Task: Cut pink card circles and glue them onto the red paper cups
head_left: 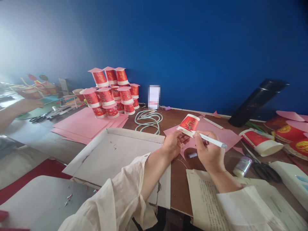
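Observation:
My left hand (175, 143) holds a red and white paper cup (189, 124), fingers at its white rim; the cup is upside down and slightly tilted. My right hand (210, 150) grips a white marker (211, 140) whose tip is at the cup's lower edge. Beneath them lies pink paper (225, 136) on the brown table. A small light purple cap (192, 155) rests just below the hands. To the left, red cups (112, 93) with pink paper squares between the layers stand stacked on pink sheets (79, 123).
A white box lid (120, 150) lies under my left forearm. A coiled cable (149, 120) is behind it. At right are a black bottle (256, 104), scissors (267, 171), a small jar (243, 166), more cups and an open book (209, 199). Another person's arm (16, 112) reaches in from the left.

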The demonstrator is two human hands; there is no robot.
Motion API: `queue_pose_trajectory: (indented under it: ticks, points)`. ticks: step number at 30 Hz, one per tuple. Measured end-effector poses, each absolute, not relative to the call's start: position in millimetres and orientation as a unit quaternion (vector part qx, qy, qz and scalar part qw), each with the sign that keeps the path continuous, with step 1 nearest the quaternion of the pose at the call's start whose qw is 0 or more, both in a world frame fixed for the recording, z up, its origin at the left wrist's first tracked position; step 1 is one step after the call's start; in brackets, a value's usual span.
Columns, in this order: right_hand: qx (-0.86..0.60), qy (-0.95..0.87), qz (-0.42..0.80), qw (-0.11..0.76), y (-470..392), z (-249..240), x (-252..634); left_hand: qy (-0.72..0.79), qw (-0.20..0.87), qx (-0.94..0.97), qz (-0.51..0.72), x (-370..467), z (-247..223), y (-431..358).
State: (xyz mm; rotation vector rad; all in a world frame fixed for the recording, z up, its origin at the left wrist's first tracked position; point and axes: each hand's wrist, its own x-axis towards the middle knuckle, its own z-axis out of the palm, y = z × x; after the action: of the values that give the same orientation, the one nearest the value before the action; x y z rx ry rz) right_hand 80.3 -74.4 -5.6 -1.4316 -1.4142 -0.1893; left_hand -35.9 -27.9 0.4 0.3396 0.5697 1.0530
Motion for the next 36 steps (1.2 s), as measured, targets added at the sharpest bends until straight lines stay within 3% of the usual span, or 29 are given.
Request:
queue_pose_trajectory:
  ticks: [36]
  points:
    - [-0.606, -0.592, -0.064, 0.528, -75.0, -7.3, 80.9, 0.26, 0.819, 0.139, 0.493, -39.3, -2.1, -26.0]
